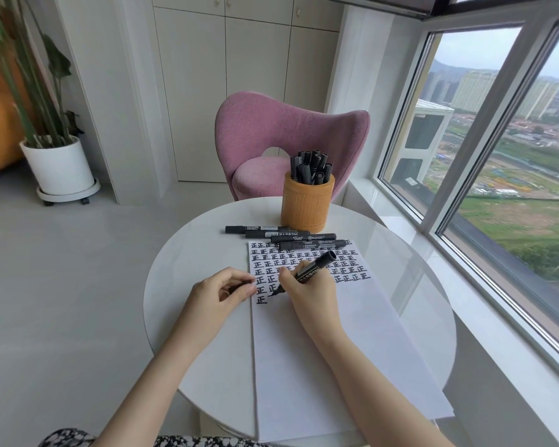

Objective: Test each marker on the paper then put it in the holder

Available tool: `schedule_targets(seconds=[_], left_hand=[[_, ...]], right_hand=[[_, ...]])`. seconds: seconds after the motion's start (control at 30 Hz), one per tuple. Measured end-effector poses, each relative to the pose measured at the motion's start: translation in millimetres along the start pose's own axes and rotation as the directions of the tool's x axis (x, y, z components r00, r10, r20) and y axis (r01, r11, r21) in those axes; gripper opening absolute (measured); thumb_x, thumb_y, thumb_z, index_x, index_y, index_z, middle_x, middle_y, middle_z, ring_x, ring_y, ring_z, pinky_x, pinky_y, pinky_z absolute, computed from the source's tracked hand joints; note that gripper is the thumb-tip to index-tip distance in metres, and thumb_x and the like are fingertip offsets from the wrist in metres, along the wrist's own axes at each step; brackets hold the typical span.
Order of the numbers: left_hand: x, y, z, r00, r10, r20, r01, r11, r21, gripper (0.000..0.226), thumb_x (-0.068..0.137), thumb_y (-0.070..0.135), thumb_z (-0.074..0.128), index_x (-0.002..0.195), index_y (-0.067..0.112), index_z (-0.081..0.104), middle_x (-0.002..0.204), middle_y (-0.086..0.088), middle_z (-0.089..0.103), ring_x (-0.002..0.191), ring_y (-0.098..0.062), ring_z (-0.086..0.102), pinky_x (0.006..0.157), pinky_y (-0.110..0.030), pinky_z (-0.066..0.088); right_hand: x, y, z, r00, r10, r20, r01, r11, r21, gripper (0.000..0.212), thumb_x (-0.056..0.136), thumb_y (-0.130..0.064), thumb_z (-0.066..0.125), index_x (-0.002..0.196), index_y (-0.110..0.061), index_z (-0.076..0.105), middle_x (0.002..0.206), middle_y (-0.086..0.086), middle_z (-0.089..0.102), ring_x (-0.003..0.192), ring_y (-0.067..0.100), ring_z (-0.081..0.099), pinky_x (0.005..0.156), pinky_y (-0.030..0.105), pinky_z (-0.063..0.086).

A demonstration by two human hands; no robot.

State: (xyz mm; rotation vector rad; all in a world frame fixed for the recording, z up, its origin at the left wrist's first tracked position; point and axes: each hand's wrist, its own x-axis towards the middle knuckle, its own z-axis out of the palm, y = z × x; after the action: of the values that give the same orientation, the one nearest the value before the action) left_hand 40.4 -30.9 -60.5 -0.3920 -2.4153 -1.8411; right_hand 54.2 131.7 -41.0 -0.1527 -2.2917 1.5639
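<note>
The testing step is in hand. A black marker [310,269] is gripped by the right hand [307,291], fingers curled round its barrel, and its tip is set on the paper [336,333] just right of the last character in the lowest, unfinished row. The barrel is tilted up and away from the body. A small dark cap [239,287], judged to belong to this marker, is pinched between thumb and fingers of the left hand [217,291], which rests at the paper's left edge on the counter [191,253]. The upper part of the sheet is filled with rows of 1 repeated character.

Beyond the paper's far edge, 4 loose markers [284,235] lie side by side just in front of the orange holder [307,204], which stands upright and is already crowded with stored markers [310,167].

Once the mark is finished, the next move is judged to call for the tip to be lifted, the cap to be pressed onto it, and the marker to be carried over the 4 loose ones and slid into a gap in the holder. Little room is left there, so a careful aim would be needed.
</note>
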Motion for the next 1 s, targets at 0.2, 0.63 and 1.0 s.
schedule_targets(seconds=[0.2,0.63,1.0], left_hand=[[0.5,0.3,0.3,1.0,-0.003,-0.001,0.003,1.0,0.011,0.008,0.083,0.015,0.07,0.088,0.021,0.069,0.084,0.007,0.073,0.083,-0.005,0.067,0.078,-0.015,0.048],[-0.8,1.1,0.3,1.0,-0.017,0.004,0.017,1.0,0.0,0.008,0.084,0.015,0.069,0.089,0.02,0.069,0.085,0.005,0.074,0.087,-0.01,0.069,0.082,-0.021,0.049],[-1.5,2.7,0.5,1.0,-0.024,0.0,0.024,1.0,-0.016,0.009,0.084,0.012,0.068,0.088,0.02,0.069,0.084,0.003,0.074,0.086,-0.009,0.069,0.083,-0.022,0.05]], right_hand=[[0.9,1.6,-0.1,1.0,0.002,-0.005,-0.002,1.0,-0.001,0.037,0.086,-0.014,0.062,0.059,-0.009,0.038,0.052,0.0,0.033,0.051,0.01,0.027,0.049,0.026,0.024],[-1.4,-2.8,-1.2,0.999,0.021,0.027,-0.022,0.999,0.026,0.027,0.08,-0.008,0.06,0.062,-0.009,0.04,0.054,0.002,0.032,0.053,0.011,0.027,0.049,0.026,0.021],[-0.6,-1.0,-1.5,1.0,0.011,0.008,-0.011,0.999,0.037,0.032,0.083,-0.009,0.059,0.059,-0.01,0.039,0.051,-0.003,0.032,0.051,0.009,0.026,0.049,0.024,0.025]])
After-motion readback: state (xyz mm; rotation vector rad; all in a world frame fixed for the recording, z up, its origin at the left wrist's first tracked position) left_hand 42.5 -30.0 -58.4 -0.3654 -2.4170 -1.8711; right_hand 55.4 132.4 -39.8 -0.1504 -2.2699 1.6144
